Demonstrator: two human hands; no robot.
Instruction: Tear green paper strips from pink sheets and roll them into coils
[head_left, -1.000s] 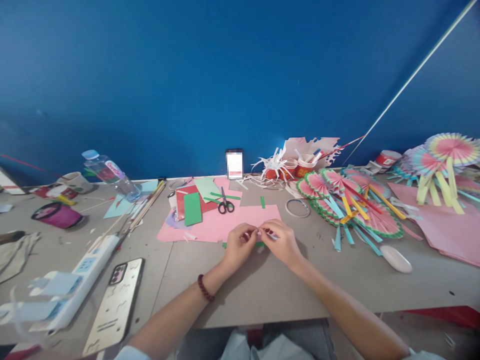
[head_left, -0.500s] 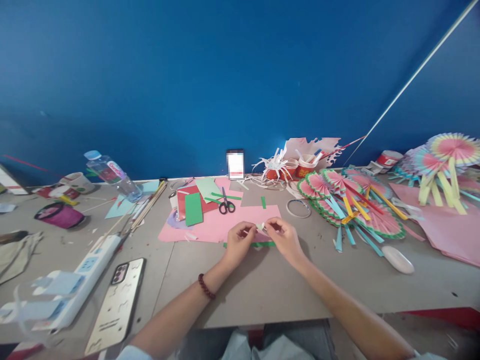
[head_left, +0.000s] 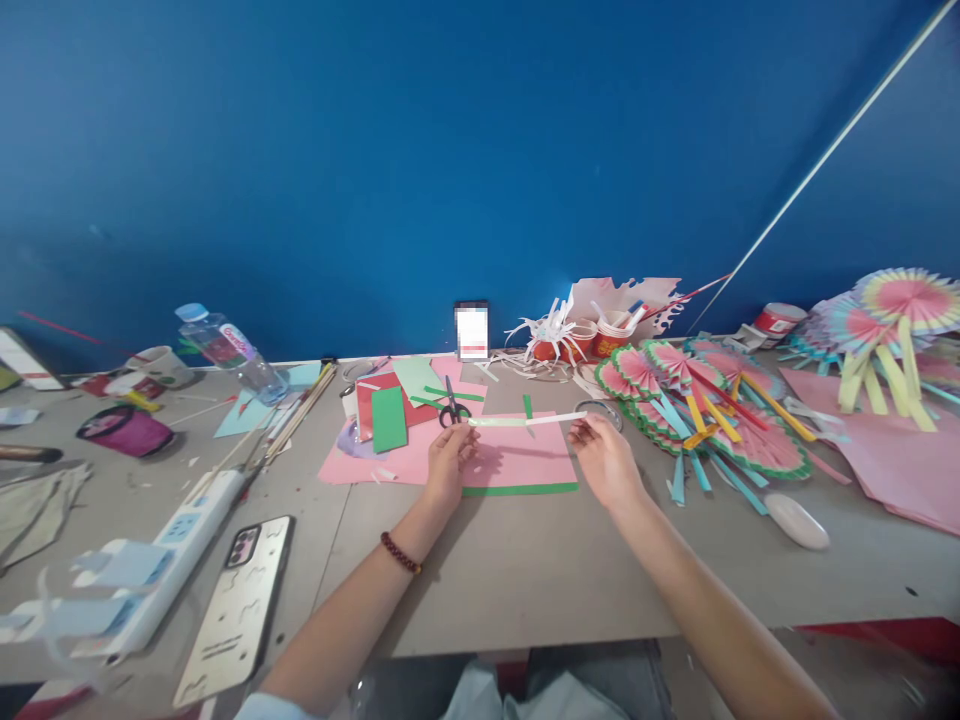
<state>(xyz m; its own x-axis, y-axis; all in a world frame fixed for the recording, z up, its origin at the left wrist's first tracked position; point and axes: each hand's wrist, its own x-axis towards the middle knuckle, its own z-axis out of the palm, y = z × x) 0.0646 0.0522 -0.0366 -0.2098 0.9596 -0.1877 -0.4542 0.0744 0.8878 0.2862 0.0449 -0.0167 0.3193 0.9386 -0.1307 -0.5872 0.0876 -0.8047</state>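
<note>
My left hand and my right hand are spread apart above a pink paper sheet. Between them a thin white strip is stretched level, pinched at each end by my fingertips. A green strip lies along the pink sheet's near edge, below my hands. Black-handled scissors rest just behind my left hand. A bead bracelet is on my left wrist.
Finished pink and green paper fans lie to the right, with more fans at the far right. A tape ring sits by my right hand. A phone, a power strip, a water bottle and wooden sticks lie left.
My hands were close together, working something small over the pink sheet. They have moved apart and lifted, pulling the white strip out straight between them.
</note>
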